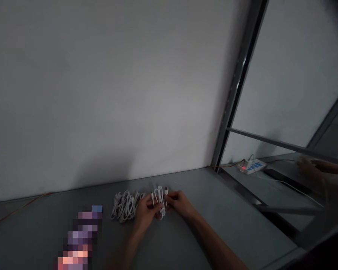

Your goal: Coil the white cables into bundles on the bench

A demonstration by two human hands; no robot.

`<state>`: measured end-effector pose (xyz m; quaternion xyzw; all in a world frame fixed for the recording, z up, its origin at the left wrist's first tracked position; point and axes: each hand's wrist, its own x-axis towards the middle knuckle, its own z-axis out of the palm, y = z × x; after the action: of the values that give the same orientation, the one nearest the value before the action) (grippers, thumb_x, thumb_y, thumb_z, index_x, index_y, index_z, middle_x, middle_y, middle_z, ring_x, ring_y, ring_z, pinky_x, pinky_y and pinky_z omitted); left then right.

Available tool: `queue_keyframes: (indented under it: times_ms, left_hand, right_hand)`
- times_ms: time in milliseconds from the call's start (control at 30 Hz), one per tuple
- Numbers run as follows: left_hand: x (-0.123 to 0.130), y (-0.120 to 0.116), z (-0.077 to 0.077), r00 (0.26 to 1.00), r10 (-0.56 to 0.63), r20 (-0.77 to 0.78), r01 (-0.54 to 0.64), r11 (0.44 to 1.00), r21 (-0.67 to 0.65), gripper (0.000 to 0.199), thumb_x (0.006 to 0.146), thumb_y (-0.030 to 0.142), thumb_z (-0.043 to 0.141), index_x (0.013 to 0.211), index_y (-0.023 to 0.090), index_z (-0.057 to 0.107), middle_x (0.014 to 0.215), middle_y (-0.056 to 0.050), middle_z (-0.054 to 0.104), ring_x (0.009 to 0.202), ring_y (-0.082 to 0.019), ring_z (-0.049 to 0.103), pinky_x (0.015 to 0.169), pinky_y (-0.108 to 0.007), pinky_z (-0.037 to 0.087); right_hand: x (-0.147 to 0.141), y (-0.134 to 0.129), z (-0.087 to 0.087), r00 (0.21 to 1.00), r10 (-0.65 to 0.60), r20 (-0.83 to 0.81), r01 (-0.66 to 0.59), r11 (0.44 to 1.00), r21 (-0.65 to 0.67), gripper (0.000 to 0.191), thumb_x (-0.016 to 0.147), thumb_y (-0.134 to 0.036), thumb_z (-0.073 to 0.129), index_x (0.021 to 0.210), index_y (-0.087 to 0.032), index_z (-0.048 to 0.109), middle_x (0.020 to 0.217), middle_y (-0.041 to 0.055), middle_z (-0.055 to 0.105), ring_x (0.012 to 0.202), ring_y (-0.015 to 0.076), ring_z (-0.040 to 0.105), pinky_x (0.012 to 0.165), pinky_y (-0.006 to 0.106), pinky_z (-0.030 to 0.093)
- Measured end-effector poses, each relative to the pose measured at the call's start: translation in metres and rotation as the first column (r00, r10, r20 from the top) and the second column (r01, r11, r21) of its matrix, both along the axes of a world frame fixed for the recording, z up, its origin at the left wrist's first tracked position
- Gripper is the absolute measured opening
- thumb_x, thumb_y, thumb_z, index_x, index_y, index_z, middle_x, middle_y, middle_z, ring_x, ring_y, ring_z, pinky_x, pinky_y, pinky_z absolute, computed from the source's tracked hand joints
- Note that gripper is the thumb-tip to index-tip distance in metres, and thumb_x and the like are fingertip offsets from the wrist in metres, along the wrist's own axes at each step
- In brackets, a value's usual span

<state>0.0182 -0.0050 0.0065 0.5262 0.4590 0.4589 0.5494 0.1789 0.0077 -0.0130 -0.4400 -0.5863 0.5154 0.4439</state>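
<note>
Left hand (147, 213) closed on a white cable coil (160, 202), right hand (179, 204) pinching the same coil from the other side, fingers (170, 197) up near its plug end. Coil sits between the hands just above the grey tabletop (186, 232), long axis running near-far, loops bunched at the near end, two small plugs (166, 191) pointing far toward the wall. Just left of the left hand, more coiled white cables (125, 206) lie flat in a row. Further left and near, a pixelated object (81, 240), can't tell what. Far right, past a metal frame upright (236, 82), a power strip (252, 166) with a red light, and another person's blurred hand (308, 167) nearby.
</note>
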Motion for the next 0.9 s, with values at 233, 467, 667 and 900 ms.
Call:
queue_keyframes:
  times_ms: [233, 467, 667, 900]
  left_hand:
    - [-0.001, -0.002, 0.006, 1.0, -0.007, -0.028, 0.009, 0.998, 0.054, 0.048, 0.056, 0.05, 0.076, 0.085, 0.014, 0.068, 0.076, -0.007, 0.074, 0.06, -0.02, 0.066, 0.04, -0.025, 0.05]
    - [0.0, 0.0, 0.003, 0.999, 0.013, -0.043, -0.007, 0.993, 0.117, 0.042, 0.06, 0.052, 0.072, 0.08, 0.016, 0.062, 0.07, -0.004, 0.07, 0.052, -0.017, 0.062, 0.036, -0.025, 0.047]
    - [-0.001, 0.001, 0.006, 0.997, 0.065, -0.042, -0.06, 0.991, 0.119, 0.046, 0.06, 0.056, 0.07, 0.08, 0.017, 0.058, 0.066, 0.0, 0.065, 0.054, -0.016, 0.061, 0.035, -0.022, 0.046]
    - [0.001, -0.002, 0.006, 0.998, -0.058, -0.004, 0.058, 0.997, 0.054, 0.044, 0.052, 0.043, 0.079, 0.083, 0.017, 0.061, 0.071, -0.001, 0.066, 0.062, -0.017, 0.063, 0.039, -0.021, 0.045]
  right_hand:
    - [-0.002, -0.008, 0.006, 0.989, 0.138, -0.054, -0.14, 0.989, -0.042, 0.048, 0.064, -0.058, 0.073, 0.077, -0.011, 0.072, 0.063, 0.0014, 0.063, 0.053, 0.0106, 0.054, 0.054, 0.024, 0.048]
    - [-0.001, -0.005, 0.009, 0.996, 0.019, -0.087, -0.023, 0.999, -0.045, 0.044, 0.054, -0.051, 0.081, 0.067, -0.013, 0.066, 0.057, -0.0013, 0.06, 0.046, 0.0091, 0.051, 0.046, 0.021, 0.043]
    - [0.004, -0.001, 0.011, 0.998, -0.064, -0.023, 0.062, 0.995, -0.082, 0.043, 0.054, -0.053, 0.079, 0.062, -0.013, 0.062, 0.047, -0.0033, 0.054, 0.039, 0.0094, 0.049, 0.041, 0.021, 0.038]
    - [0.009, 0.001, 0.008, 1.0, -0.001, 0.002, 0.0, 0.999, 0.036, 0.043, 0.065, -0.055, 0.072, 0.068, -0.012, 0.07, 0.048, -0.0036, 0.05, 0.041, 0.0068, 0.041, 0.042, 0.02, 0.033]
